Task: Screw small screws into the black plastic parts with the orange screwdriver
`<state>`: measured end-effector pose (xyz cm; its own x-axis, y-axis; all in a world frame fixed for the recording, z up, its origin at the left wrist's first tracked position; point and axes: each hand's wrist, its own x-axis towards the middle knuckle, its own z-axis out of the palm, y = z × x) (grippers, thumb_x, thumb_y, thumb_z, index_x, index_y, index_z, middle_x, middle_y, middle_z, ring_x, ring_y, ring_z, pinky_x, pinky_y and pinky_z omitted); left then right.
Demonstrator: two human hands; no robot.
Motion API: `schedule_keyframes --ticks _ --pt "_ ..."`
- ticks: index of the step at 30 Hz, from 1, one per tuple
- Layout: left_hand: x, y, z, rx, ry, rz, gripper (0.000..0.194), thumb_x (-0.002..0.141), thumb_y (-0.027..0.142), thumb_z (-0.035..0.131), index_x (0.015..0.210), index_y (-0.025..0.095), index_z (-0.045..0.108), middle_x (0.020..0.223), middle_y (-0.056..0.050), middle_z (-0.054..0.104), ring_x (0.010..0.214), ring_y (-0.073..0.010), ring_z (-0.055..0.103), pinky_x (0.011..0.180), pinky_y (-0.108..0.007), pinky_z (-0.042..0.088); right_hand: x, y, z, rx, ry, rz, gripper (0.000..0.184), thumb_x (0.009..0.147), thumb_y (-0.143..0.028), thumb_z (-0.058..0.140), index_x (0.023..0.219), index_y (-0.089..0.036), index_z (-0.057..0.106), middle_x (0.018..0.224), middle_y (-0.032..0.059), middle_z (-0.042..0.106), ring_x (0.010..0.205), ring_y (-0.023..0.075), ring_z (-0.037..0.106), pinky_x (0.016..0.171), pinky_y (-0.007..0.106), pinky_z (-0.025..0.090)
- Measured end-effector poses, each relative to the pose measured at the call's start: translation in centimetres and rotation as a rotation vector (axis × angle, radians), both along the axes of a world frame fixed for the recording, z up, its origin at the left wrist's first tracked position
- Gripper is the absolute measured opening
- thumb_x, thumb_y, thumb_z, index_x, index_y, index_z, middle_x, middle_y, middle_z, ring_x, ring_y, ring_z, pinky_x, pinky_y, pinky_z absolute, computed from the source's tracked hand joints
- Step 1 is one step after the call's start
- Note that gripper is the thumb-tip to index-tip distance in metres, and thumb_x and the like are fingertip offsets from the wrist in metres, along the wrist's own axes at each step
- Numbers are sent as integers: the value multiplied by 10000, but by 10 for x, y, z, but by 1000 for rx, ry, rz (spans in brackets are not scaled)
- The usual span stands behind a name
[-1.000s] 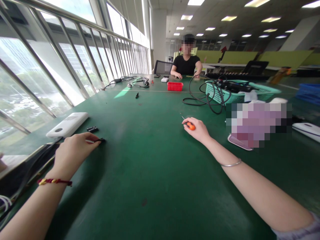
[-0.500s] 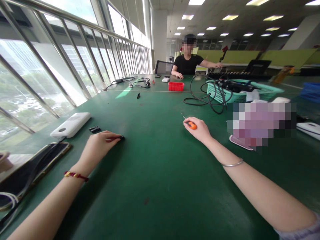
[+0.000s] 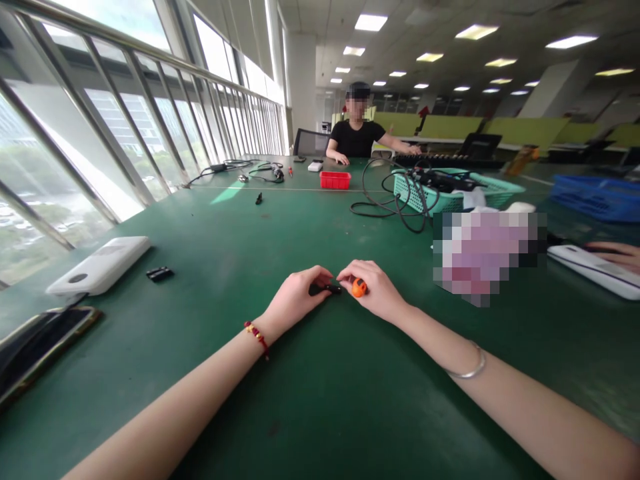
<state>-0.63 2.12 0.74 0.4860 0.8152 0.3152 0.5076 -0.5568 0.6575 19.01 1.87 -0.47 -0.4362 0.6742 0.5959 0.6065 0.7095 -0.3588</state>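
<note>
My left hand (image 3: 295, 300) rests on the green table (image 3: 310, 400) near the middle, its fingers pinched on a small black part (image 3: 325, 289). My right hand (image 3: 377, 290) is closed round a small screwdriver with an orange handle (image 3: 359, 287). The two hands meet, and the screwdriver's end sits against the black part. A second small black part (image 3: 160, 273) lies alone to the left.
A white power bank (image 3: 100, 265) and a dark phone (image 3: 40, 340) lie at the left edge by the window railing. A teal basket (image 3: 450, 193) with black cables, a red tray (image 3: 335, 180) and a blue crate (image 3: 595, 197) stand farther back. Another person sits at the far end; someone's hand (image 3: 617, 252) touches a white device at right.
My left hand has slid right across the table with the black part. My right hand came in toward me with the screwdriver, and the two now meet at the centre.
</note>
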Motion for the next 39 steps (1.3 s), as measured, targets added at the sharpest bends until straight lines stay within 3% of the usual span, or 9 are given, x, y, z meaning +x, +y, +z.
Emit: schedule_keyframes --ticks 5,15,23,29,35,39 --pt "-6 -4 2 49 36 87 119 761 215 636 871 170 639 877 -39 699 811 -174 654 757 -283 516 2 3 -1 20 -71 40 40 850 -181 582 844 -195 619 834 29 645 791 161 572 758 305 403" --pt "-5 -4 2 38 42 100 71 767 199 612 803 167 663 804 -24 698 747 -159 648 716 -263 504 -1 0 -3 52 -132 12 88 855 -210 592 868 -184 675 859 39 648 789 162 562 733 299 393" --pt "-3 -5 2 54 48 99 89 753 187 595 814 166 656 813 -28 695 756 -161 646 734 -274 517 -13 3 0 -154 -31 -104 60 784 -153 636 739 -193 634 832 26 644 826 175 571 770 313 397" --pt "-4 -3 -1 48 5 63 140 761 207 581 880 171 646 831 -26 698 768 -155 651 752 -274 532 -17 13 17 -307 -146 -179 51 719 -158 672 709 -207 658 862 41 644 851 196 594 784 331 428" --pt "-4 -2 -1 65 33 100 117 753 207 590 830 171 671 821 -32 704 762 -165 656 743 -280 537 -20 20 27 -373 -178 -210 77 678 -245 715 648 -201 660 775 44 661 697 176 592 642 297 430" --pt "-4 0 -3 43 26 110 119 753 219 608 824 163 686 819 -36 710 759 -168 660 736 -280 535 -22 17 30 -391 -170 -203 37 699 -233 697 727 -216 680 808 33 684 743 183 601 688 315 434"
